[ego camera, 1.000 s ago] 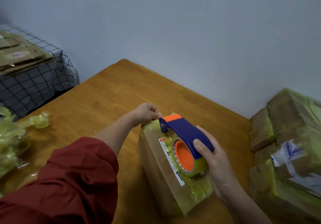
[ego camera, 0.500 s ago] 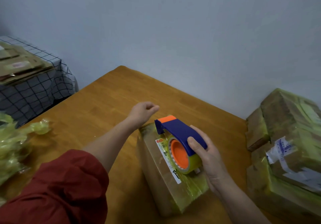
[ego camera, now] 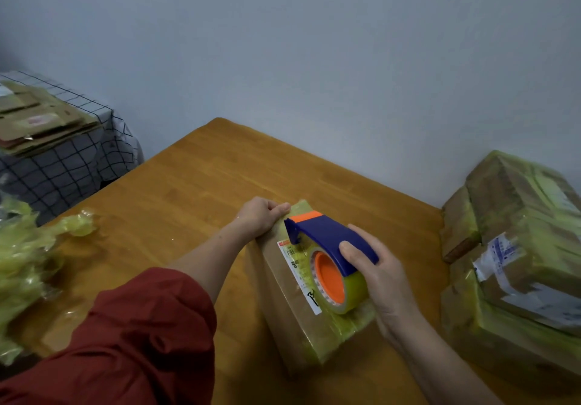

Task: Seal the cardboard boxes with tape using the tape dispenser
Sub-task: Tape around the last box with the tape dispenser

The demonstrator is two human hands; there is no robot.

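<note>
A long cardboard box (ego camera: 290,307) wrapped in yellowish tape lies on the wooden table (ego camera: 188,191), with a white label along its top. On that top sits the tape dispenser (ego camera: 333,253), blue with an orange core and an orange tip, holding a yellowish tape roll. My right hand (ego camera: 377,279) grips the dispenser from the right, fingers over its blue cover. My left hand (ego camera: 262,216) holds the far left corner of the box, fingers curled over its edge just beside the dispenser's tip.
Several taped boxes (ego camera: 518,247) are stacked at the table's right. Crumpled yellowish tape (ego camera: 28,260) lies at the left. Flattened cardboard (ego camera: 34,121) sits on a checked cloth (ego camera: 72,159) beyond the table's left side. A grey wall stands behind.
My left hand lifted off the box's far corner half a second ago and has come back down onto it. The dispenser stays on the box top in my right hand.
</note>
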